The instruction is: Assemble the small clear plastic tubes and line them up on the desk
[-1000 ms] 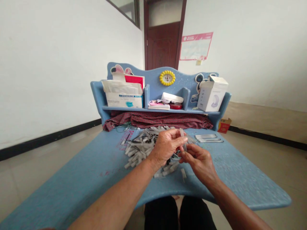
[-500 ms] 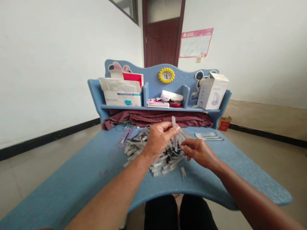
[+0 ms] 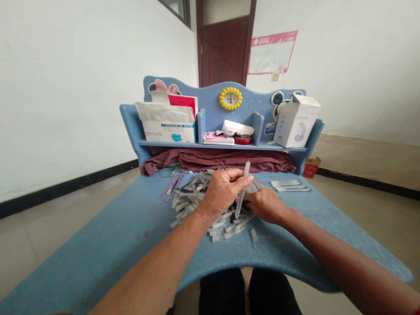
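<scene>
White walls, a dark brown door (image 3: pixel 225 50) and a pink poster (image 3: pixel 272 52) stand behind a blue child's bench (image 3: pixel 131 236) with a shelf at its back.

Over the middle of the bench, the left hand (image 3: pixel 225 192) is closed on a slim translucent plastic tube (image 3: pixel 242 192). Thumb and fingertips pinch it near the top, so it stands tilted with its lower end free above the heap of short grey-clear plastic tubes and black pieces (image 3: pixel 193 201). That high pinch seems to keep the tip visible and easy to steer.

The right hand (image 3: pixel 264 204) lies palm down on the heap, just beside the tube's lower end. Its fingers curl into the pieces, and I cannot tell whether they grip anything.

Four long clear tubes (image 3: pixel 288 186) lie side by side, apart to the right, as if kept separate from the loose stock. One short piece (image 3: pixel 253 236) lies alone near the front edge.

A red checked cloth (image 3: pixel 219 159) is bunched under the shelf, touching the heap's far side. Above it sit a mask box (image 3: pixel 167 127), a yellow flower-shaped clock (image 3: pixel 230 98) and a white carton (image 3: pixel 297 122). The heap crowds the space beneath both hands.
</scene>
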A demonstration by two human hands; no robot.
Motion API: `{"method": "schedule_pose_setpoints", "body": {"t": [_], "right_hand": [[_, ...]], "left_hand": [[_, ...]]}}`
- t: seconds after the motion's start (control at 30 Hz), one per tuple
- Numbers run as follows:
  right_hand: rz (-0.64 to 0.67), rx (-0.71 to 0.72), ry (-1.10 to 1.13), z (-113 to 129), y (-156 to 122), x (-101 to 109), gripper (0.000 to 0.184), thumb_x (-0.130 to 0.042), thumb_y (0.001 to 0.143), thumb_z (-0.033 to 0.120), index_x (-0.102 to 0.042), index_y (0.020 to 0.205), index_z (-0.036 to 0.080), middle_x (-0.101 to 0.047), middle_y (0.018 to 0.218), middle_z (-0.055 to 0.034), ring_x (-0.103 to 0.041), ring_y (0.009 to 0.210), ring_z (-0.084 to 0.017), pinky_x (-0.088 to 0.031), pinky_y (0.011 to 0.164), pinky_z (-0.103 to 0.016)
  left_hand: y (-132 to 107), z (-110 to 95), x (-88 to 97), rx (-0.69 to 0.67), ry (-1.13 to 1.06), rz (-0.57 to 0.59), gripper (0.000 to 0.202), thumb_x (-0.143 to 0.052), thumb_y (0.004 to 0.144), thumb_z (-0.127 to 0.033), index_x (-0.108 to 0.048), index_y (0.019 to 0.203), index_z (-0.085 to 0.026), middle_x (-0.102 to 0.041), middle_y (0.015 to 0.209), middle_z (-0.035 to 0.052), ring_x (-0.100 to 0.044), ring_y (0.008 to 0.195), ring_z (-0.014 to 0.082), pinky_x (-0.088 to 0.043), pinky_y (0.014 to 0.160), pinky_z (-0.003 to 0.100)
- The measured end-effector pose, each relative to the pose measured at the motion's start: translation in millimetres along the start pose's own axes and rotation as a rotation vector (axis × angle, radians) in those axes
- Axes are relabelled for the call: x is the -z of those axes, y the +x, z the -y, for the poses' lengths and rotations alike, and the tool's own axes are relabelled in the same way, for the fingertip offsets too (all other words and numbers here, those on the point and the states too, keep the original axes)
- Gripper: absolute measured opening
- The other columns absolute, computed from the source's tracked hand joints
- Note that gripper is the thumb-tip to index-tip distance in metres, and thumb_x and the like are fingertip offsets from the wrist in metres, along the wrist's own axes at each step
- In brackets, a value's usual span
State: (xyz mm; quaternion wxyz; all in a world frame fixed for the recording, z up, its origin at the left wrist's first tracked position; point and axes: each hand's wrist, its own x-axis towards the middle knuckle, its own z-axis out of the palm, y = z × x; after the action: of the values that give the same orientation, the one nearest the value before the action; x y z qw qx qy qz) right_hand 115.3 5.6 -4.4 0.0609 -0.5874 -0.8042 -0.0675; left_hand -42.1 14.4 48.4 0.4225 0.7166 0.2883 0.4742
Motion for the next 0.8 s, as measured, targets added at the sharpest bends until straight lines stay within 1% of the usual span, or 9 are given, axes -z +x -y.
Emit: {"method": "schedule_pose_setpoints", "body": {"t": [0.13,0.23,0.3,0.4,0.47,0.5,0.57,0.67,0.8], "right_hand": [[-0.033,0.057,-0.08,-1.2,3.1,-5.8,0.028,-0.043,0.085,0.021,-0.069,0.096,0.018,-0.069,0.075,-0.0142,-0.065,0.067,-0.026,-0.042,0.06,-0.031],[-0.09,0.084,-0.005,-4.0,1.4,-6.8,0.026,-0.043,0.084,0.019,-0.069,0.089,0.017,-0.068,0.07,-0.0118,-0.063,0.063,-0.023,-0.042,0.059,-0.03],[-0.158,0.076,0.17,-7.3,-1.7,-6.2,0.022,-0.047,0.082,0.02,-0.068,0.084,0.019,-0.067,0.065,-0.0064,-0.061,0.059,-0.019,-0.042,0.057,-0.028],[-0.243,0.075,0.626,-13.3,-7.4,-5.7,0.016,-0.051,0.08,0.021,-0.066,0.079,0.02,-0.064,0.061,0.0009,-0.057,0.054,-0.013,-0.043,0.054,-0.024],[-0.271,0.072,0.925,-16.6,-10.8,-5.3,0.012,-0.055,0.079,0.024,-0.065,0.078,0.019,-0.063,0.06,0.0024,-0.057,0.053,-0.013,-0.045,0.053,-0.025],[-0.286,0.061,1.037,-17.5,-12.3,-4.6,0.011,-0.058,0.078,0.026,-0.065,0.078,0.018,-0.064,0.06,0.0024,-0.058,0.052,-0.013,-0.046,0.053,-0.026],[-0.315,0.034,1.19,-17.6,-15.1,-1.9,0.012,-0.063,0.075,0.028,-0.065,0.077,0.017,-0.065,0.059,0.0016,-0.06,0.052,-0.013,-0.048,0.054,-0.027],[-0.336,0.017,1.34,-13.9,-19.1,5.8,0.014,-0.067,0.071,0.03,-0.065,0.074,0.016,-0.067,0.058,0.0006,-0.062,0.052,-0.014,-0.051,0.054,-0.027],[-0.334,0.047,1.504,-9.2,-23.6,15.7,0.016,-0.072,0.067,0.03,-0.065,0.071,0.016,-0.068,0.059,-0.0003,-0.064,0.05,-0.015,-0.053,0.052,-0.028]], "left_hand": [[-1.3,1.4,-2.5,0.032,-0.009,0.022,0.019,-0.063,0.072,-0.03,-0.066,0.06,-0.015,-0.05,0.048,-0.0037,-0.042,0.046,0.0073,-0.03,0.044,0.018],[-0.5,3.7,-2.5,0.034,0.011,0.048,0.02,-0.063,0.072,-0.03,-0.064,0.059,-0.014,-0.05,0.048,-0.004,-0.04,0.046,0.0068,-0.03,0.044,0.018],[0.4,4.8,-1.5,0.025,0.031,0.055,0.022,-0.062,0.073,-0.03,-0.062,0.058,-0.014,-0.051,0.049,-0.0041,-0.04,0.045,0.0063,-0.03,0.044,0.018],[1.3,4.7,0.4,0.017,0.051,0.049,0.023,-0.06,0.074,-0.03,-0.061,0.057,-0.014,-0.052,0.05,-0.0039,-0.04,0.044,0.0059,-0.029,0.044,0.018],[1.5,4.1,1.4,0.018,0.06,0.048,0.023,-0.06,0.074,-0.03,-0.061,0.058,-0.014,-0.052,0.05,-0.0035,-0.039,0.044,0.0058,-0.029,0.043,0.018],[1.6,3.8,1.7,0.019,0.062,0.05,0.023,-0.06,0.075,-0.03,-0.06,0.058,-0.014,-0.052,0.051,-0.0034,-0.039,0.044,0.0057,-0.029,0.043,0.017],[1.7,3.7,2.1,0.022,0.066,0.058,0.024,-0.06,0.075,-0.03,-0.059,0.057,-0.014,-0.052,0.05,-0.0033,-0.039,0.043,0.0055,-0.029,0.043,0.017],[1.9,3.9,2.0,0.029,0.072,0.066,0.023,-0.059,0.075,-0.029,-0.06,0.058,-0.014,-0.051,0.05,-0.0033,-0.038,0.042,0.0054,-0.029,0.043,0.018],[1.5,2.9,1.6,0.04,0.084,0.086,0.022,-0.059,0.075,-0.029,-0.06,0.058,-0.014,-0.051,0.05,-0.0031,-0.038,0.043,0.0058,-0.029,0.043,0.018]]}}
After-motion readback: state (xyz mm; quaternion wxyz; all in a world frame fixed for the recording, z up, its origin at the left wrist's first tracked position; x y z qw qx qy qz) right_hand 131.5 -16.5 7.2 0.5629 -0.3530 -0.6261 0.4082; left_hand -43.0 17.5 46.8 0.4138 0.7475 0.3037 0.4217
